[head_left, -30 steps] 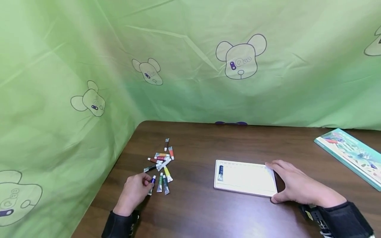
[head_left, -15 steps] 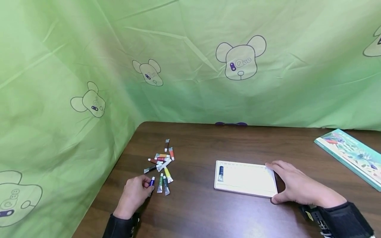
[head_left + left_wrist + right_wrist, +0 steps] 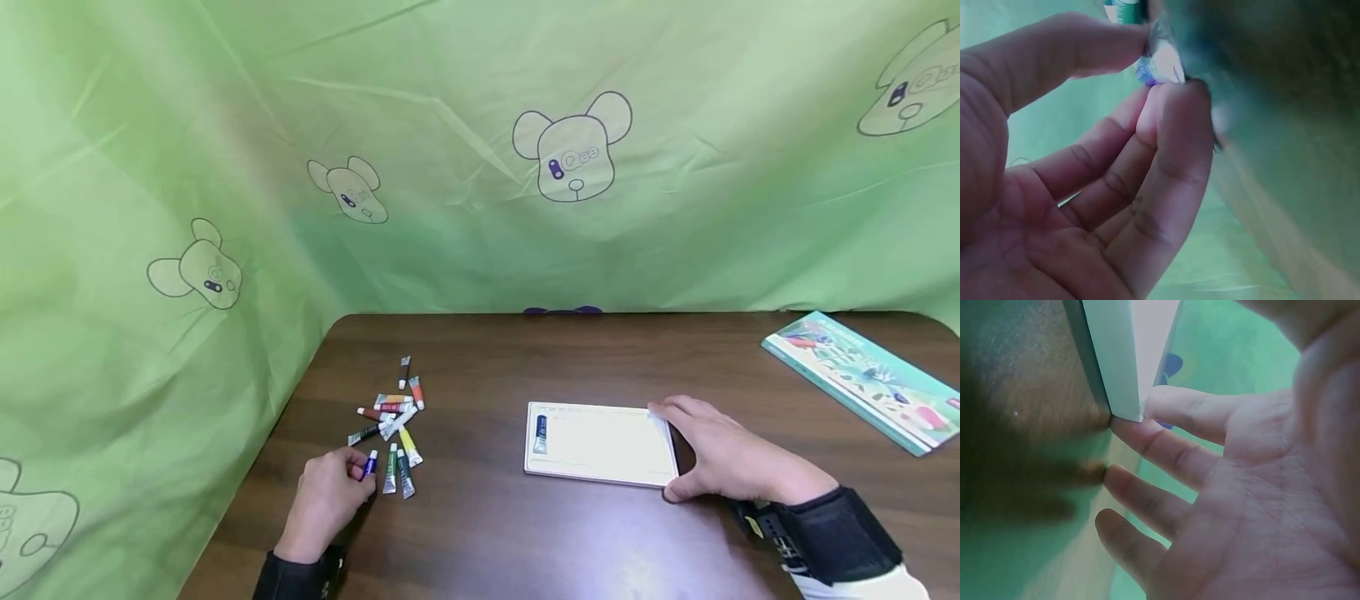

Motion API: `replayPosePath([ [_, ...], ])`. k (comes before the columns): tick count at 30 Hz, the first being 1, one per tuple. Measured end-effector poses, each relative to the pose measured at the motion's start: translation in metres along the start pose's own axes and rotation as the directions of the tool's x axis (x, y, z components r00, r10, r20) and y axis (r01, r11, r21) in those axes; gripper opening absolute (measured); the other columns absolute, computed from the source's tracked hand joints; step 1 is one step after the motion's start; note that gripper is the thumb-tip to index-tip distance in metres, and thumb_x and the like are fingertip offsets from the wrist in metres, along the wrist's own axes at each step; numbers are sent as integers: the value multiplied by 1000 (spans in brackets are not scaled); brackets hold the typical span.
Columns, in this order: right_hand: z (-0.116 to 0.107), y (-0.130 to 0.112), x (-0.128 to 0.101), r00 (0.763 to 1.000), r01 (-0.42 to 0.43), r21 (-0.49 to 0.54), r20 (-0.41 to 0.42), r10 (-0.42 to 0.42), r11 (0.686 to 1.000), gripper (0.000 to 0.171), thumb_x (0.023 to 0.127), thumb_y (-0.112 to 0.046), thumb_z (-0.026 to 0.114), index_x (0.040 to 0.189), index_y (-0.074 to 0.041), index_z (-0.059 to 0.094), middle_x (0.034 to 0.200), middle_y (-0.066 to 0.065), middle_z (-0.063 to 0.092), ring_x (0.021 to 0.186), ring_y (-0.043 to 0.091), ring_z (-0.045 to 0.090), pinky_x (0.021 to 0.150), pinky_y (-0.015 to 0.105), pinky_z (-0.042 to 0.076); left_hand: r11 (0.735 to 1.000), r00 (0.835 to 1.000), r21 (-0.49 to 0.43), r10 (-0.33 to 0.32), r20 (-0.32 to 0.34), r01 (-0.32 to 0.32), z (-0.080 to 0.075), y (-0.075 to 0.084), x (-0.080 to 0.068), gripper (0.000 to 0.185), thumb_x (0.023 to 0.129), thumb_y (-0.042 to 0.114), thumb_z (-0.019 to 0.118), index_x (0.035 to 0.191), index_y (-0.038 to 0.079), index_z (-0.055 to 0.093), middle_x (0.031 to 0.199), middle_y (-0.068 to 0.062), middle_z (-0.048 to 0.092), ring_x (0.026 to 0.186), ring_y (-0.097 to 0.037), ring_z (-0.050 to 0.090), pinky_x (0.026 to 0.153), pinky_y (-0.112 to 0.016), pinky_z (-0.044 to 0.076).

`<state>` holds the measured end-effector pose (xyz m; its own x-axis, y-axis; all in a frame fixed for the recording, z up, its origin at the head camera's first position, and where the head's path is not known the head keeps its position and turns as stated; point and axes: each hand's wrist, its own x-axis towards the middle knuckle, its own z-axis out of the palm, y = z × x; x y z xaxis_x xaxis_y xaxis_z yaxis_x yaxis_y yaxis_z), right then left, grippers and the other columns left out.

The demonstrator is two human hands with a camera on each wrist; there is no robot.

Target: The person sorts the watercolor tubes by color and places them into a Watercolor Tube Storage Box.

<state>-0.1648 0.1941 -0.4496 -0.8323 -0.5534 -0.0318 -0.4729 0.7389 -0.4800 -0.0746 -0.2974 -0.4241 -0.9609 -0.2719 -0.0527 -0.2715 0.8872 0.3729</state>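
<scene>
Blue paint tube (image 3: 369, 465), small and slim, pinched by left fingers (image 3: 352, 468); right fingers (image 3: 678, 412) relaxed against flat white tray (image 3: 600, 446).

Left hand (image 3: 324, 500) — blue paint tube (image 3: 369, 465) pinched in its fingertips — now slightly nearer the table's front edge.

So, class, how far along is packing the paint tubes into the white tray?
Done: one dark blue tube lies in the white tray. In hand: the left hand pinches a blue tube; the right hand steadies the tray. Left: the loose tubes on the table.
</scene>
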Motion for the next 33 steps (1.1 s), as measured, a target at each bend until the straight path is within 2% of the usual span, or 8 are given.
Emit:
replayPosePath([
  [5,1,0,0,1000,-10,0,0,10,1000,109,58,-46,98,145,2,54,144,24,56,131,50,54,101,69,46,998,995,-29,57,-78,-60,-2,12,-1,13,80,8,78,92,3,77,75,2,69,67,-10,61,61,-30,49],
  [10,2,1,-1,1000,-6,-7,-4,6,1000,109,57,-46,98,144,2,55,142,22,57,129,47,56,101,65,48,986,985,-77,140,-97,-148,2,36,0,15,80,7,80,94,3,78,75,3,71,67,-6,61,64,-27,51],
  [17,2,0,1,1000,-5,-1,1,5,1000,108,57,-46,98,145,2,55,142,21,57,130,46,56,102,64,48,968,974,-111,219,-52,-224,15,64,4,16,80,5,83,94,3,77,75,3,68,66,-3,57,63,-23,50],
  [21,1,-1,1,1000,-9,2,7,8,1000,109,58,-47,98,145,1,55,143,22,57,130,47,55,102,64,48,955,962,-114,269,-38,-272,21,72,5,14,80,4,83,91,3,76,74,2,67,64,-3,56,61,-21,49],
  [27,0,-1,1,1000,-10,-1,10,10,1000,109,58,-46,98,145,2,55,143,22,57,130,47,56,102,64,48,947,954,-110,301,-11,-300,31,82,7,14,80,3,82,93,1,76,74,0,67,62,-2,56,60,-19,49],
  [33,0,0,1,1000,-6,2,7,6,1000,108,59,-47,98,145,1,55,142,21,57,130,46,56,102,64,48,930,936,-120,352,13,-348,36,101,14,15,82,4,84,93,0,75,74,-2,67,63,-5,55,59,-19,47],
])
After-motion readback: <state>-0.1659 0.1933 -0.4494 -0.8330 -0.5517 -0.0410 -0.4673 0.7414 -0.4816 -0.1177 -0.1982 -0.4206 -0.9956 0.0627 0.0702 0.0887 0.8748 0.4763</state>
